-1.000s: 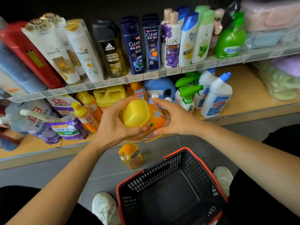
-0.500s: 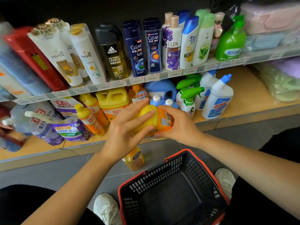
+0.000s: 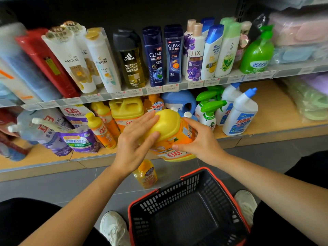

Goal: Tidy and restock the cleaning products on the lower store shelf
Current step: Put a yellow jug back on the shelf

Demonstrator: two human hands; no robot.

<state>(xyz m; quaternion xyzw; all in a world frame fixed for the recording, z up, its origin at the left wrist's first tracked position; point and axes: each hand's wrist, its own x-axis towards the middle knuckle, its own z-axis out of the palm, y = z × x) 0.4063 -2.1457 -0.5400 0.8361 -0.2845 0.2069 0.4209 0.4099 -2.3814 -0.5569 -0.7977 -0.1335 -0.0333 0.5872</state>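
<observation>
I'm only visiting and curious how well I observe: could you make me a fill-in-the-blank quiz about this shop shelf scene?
The large orange plastic jug with the yellow top is held by ____ hands, the left hand and the right hand.
The black plastic basket with the red rim holds ____.
The small orange bottle stands on the grey ____.
The white spray bottles on the lower wooden shelf have ____ triggers.
Missing words: both; nothing; floor; green.
</observation>
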